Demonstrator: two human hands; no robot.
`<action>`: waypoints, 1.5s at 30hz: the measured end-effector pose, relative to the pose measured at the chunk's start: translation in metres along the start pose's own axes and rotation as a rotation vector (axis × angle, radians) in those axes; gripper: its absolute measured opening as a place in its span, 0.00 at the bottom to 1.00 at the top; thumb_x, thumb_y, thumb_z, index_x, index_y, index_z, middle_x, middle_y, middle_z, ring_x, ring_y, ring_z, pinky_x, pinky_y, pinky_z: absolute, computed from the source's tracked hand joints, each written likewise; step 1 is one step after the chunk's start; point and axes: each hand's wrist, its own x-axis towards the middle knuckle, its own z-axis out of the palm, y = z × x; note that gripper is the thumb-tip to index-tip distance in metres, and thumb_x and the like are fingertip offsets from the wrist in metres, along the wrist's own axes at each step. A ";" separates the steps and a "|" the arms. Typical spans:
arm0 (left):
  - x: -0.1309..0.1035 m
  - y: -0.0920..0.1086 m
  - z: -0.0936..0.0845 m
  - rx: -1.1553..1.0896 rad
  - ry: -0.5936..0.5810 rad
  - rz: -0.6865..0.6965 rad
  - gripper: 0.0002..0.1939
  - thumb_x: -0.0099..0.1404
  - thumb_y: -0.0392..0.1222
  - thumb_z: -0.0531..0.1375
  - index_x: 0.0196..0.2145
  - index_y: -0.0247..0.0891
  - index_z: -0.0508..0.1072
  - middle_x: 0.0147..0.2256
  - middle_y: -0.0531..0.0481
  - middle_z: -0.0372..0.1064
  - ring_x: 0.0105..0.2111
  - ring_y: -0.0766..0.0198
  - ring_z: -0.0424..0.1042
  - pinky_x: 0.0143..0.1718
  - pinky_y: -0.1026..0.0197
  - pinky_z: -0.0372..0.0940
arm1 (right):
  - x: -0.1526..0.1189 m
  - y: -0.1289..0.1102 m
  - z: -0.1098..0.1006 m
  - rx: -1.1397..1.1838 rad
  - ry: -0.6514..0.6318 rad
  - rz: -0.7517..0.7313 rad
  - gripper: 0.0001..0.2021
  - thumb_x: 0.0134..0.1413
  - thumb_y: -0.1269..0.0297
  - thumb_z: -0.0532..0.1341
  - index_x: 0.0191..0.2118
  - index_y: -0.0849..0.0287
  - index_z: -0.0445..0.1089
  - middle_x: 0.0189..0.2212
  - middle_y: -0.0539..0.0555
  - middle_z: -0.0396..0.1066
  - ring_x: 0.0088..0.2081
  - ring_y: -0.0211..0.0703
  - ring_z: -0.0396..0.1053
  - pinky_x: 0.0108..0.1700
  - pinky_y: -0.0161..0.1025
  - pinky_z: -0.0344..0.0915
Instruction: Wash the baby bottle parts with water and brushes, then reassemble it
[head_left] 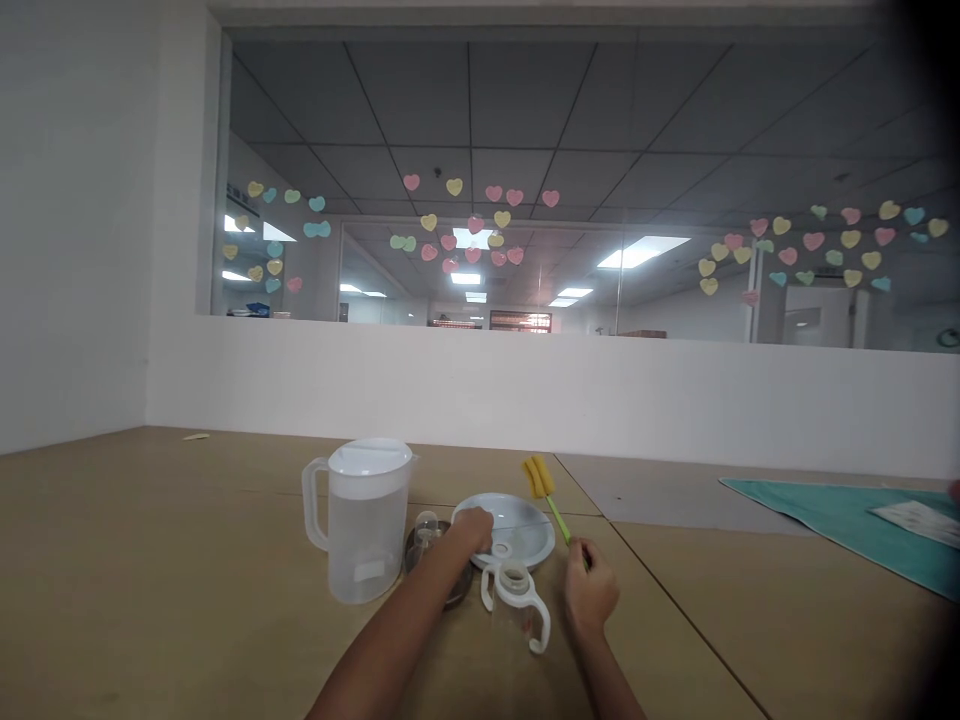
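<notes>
My right hand (592,588) is closed round the green handle of a brush (538,478) whose yellow sponge head points up and away. My left hand (475,527) reaches over the left part of a white bowl (536,545) with water-like contents; its fingers are curled, and what they may hold is hidden. A clear bottle with a white two-handled collar (514,592) stands in front of the bowl, between my arms. Behind my left forearm, a dark round dish (456,594) bears a small clear domed item (427,525).
A translucent lidded pitcher (366,530) stands left of my left forearm. On the right lie a teal cloth (825,515) with a white patterned item (919,522) and a grey mat (660,495). A small pale piece (196,436) lies far left. A wall with a window rises behind.
</notes>
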 end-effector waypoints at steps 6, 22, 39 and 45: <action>-0.001 0.021 0.005 -0.069 -0.138 0.093 0.11 0.64 0.44 0.56 0.42 0.38 0.72 0.42 0.48 0.71 0.41 0.61 0.70 0.43 0.57 0.66 | 0.001 0.001 0.001 0.036 0.040 0.010 0.22 0.48 0.49 0.47 0.33 0.57 0.73 0.32 0.61 0.74 0.32 0.50 0.66 0.30 0.37 0.53; 0.003 0.030 0.016 -0.089 -0.096 0.092 0.11 0.45 0.29 0.61 0.27 0.41 0.78 0.36 0.47 0.75 0.38 0.55 0.71 0.42 0.55 0.65 | 0.003 0.003 0.000 0.022 0.067 0.001 0.23 0.50 0.49 0.48 0.33 0.58 0.75 0.29 0.60 0.75 0.28 0.48 0.66 0.27 0.36 0.53; 0.004 0.025 0.025 -0.109 0.034 -0.029 0.17 0.46 0.28 0.62 0.36 0.36 0.75 0.46 0.40 0.66 0.39 0.55 0.70 0.43 0.57 0.64 | 0.001 -0.001 -0.002 0.010 0.066 0.000 0.22 0.52 0.51 0.48 0.33 0.58 0.75 0.30 0.60 0.75 0.29 0.49 0.68 0.28 0.36 0.54; 0.008 0.030 0.015 -0.205 0.128 -0.026 0.04 0.49 0.29 0.61 0.23 0.36 0.73 0.34 0.46 0.71 0.37 0.59 0.70 0.41 0.59 0.64 | 0.002 0.000 -0.002 0.006 0.079 -0.018 0.24 0.52 0.50 0.47 0.33 0.59 0.75 0.29 0.61 0.75 0.28 0.49 0.67 0.27 0.37 0.54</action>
